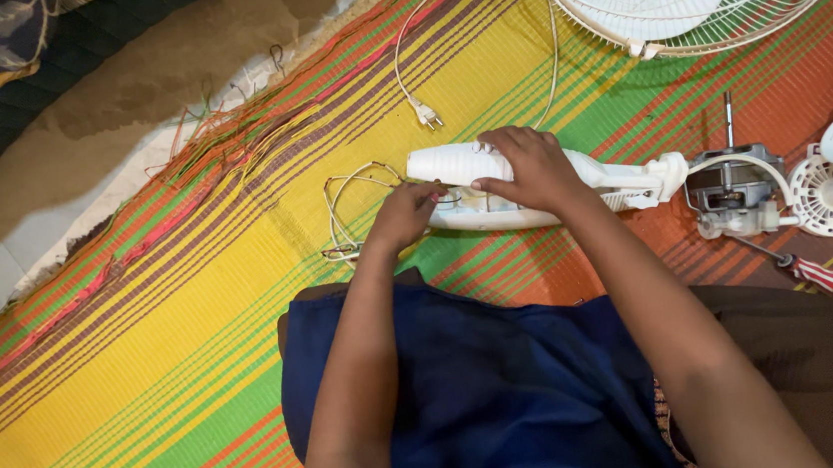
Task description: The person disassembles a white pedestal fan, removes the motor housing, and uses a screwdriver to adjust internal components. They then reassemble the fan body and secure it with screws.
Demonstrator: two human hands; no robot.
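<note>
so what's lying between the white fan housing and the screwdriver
In the head view, the bare fan motor sits between the white housing and the screwdriver, on the striped mat.
</note>
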